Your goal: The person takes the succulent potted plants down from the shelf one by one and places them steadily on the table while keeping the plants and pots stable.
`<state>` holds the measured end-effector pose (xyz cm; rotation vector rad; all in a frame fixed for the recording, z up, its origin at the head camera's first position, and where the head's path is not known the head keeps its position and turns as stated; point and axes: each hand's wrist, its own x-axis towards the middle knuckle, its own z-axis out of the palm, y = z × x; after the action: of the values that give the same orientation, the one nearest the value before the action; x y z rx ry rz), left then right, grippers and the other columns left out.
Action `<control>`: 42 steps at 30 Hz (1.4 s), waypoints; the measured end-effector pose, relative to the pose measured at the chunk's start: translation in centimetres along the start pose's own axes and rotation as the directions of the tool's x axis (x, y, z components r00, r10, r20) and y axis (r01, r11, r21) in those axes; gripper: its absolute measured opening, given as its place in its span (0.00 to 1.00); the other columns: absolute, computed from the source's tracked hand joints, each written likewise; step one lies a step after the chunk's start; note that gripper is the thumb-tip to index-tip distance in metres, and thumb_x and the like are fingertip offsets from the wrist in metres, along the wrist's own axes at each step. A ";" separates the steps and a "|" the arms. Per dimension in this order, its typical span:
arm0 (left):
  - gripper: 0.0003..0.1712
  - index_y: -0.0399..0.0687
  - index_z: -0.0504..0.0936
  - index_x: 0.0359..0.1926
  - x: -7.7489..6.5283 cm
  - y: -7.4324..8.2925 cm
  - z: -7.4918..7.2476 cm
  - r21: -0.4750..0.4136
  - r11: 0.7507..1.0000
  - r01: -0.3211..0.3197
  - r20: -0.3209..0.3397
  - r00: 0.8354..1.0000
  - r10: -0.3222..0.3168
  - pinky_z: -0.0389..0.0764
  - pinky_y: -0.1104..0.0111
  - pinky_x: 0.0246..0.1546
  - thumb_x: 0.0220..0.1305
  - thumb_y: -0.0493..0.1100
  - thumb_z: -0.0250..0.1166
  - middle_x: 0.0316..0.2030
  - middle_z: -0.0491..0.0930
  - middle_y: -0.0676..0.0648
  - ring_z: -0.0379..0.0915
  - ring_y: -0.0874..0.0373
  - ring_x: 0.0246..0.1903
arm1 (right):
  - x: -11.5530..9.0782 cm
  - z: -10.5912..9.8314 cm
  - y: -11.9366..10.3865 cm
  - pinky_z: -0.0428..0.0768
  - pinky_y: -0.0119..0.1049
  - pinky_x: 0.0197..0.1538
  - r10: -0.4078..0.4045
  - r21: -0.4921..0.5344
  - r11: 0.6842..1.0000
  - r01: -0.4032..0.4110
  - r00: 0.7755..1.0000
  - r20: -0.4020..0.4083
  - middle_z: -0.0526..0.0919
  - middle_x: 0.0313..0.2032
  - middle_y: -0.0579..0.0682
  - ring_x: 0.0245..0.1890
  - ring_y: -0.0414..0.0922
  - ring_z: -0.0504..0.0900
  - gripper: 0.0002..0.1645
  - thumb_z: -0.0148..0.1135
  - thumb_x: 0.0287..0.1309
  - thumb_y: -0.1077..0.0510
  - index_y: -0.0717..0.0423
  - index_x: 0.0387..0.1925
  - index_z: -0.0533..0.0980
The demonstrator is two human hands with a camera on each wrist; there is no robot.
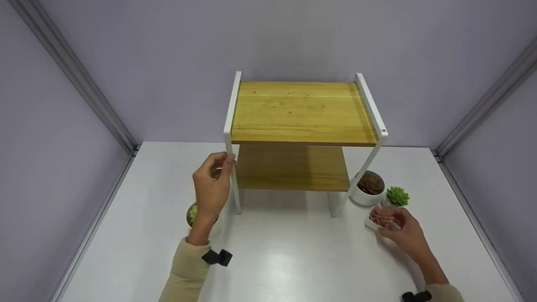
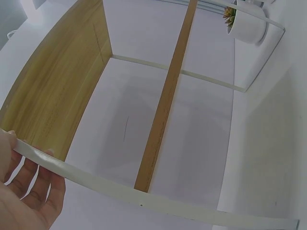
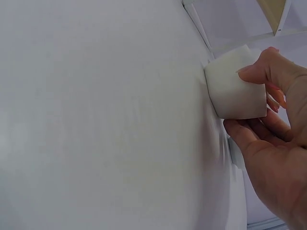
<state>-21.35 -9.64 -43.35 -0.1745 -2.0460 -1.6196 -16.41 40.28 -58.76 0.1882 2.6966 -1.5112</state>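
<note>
A two-tier shelf with wooden boards [image 1: 302,113] and a white frame [image 1: 371,105] stands upright on the table. My left hand [image 1: 212,184] holds its front left post; in the left wrist view the fingers [image 2: 50,191] reach around the white bar [image 2: 96,179]. At the right, my right hand [image 1: 405,233] grips a small white pot [image 3: 235,91] with a pink succulent [image 1: 381,216]. Thumb and fingers lie on opposite sides of the pot in the right wrist view, with the plant mostly hidden there.
Behind the pink succulent stand a white pot with a brown succulent [image 1: 371,183] and a bright green succulent [image 1: 397,196]. Another potted succulent [image 1: 192,214] is partly hidden behind my left forearm. Grey-lilac walls [image 1: 184,63] enclose the white table [image 1: 268,260] at the back and sides.
</note>
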 end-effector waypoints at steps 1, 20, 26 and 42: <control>0.13 0.41 0.87 0.47 0.0 0.0 0.0 -0.002 1.000 0.001 -0.001 1.000 -0.001 0.84 0.73 0.42 0.76 0.47 0.66 0.37 0.87 0.47 0.85 0.64 0.37 | 0.0 0.0 0.0 0.74 0.11 0.55 -0.003 0.003 1.000 0.003 1.000 0.002 0.73 0.69 0.62 0.53 0.13 0.67 0.39 0.77 0.60 0.58 0.64 0.66 0.67; 0.13 0.44 0.87 0.47 -0.2 -0.2 -0.1 0.010 1.000 0.007 0.008 1.000 -0.007 0.85 0.72 0.43 0.75 0.49 0.67 0.39 0.88 0.45 0.85 0.65 0.39 | -0.9 0.1 0.5 0.73 0.11 0.56 -0.038 -0.009 0.999 0.038 0.999 0.005 0.73 0.70 0.63 0.52 0.12 0.69 0.49 0.78 0.61 0.53 0.62 0.75 0.62; 0.12 0.44 0.88 0.47 -0.3 -0.1 -0.2 0.012 1.000 0.000 -0.001 1.000 0.000 0.85 0.71 0.43 0.75 0.48 0.67 0.40 0.89 0.43 0.85 0.64 0.39 | -1.1 -0.1 -0.2 0.77 0.14 0.57 -0.038 -0.011 0.999 0.038 0.999 0.009 0.72 0.70 0.62 0.52 0.14 0.71 0.55 0.79 0.60 0.49 0.60 0.78 0.59; 0.16 0.45 0.86 0.57 0.5 0.0 -2.9 0.114 0.989 -0.091 0.033 0.996 0.088 0.86 0.76 0.46 0.75 0.46 0.67 0.51 0.89 0.45 0.88 0.54 0.50 | -3.0 -2.8 -3.6 0.75 0.11 0.54 -0.148 -0.160 0.978 0.130 0.984 -0.100 0.74 0.68 0.63 0.56 0.21 0.75 0.43 0.75 0.65 0.49 0.60 0.73 0.66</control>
<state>-20.87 -12.43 -42.72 -0.2453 -2.1148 -1.4480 -13.81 40.55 -53.91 0.0815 2.9569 -1.3550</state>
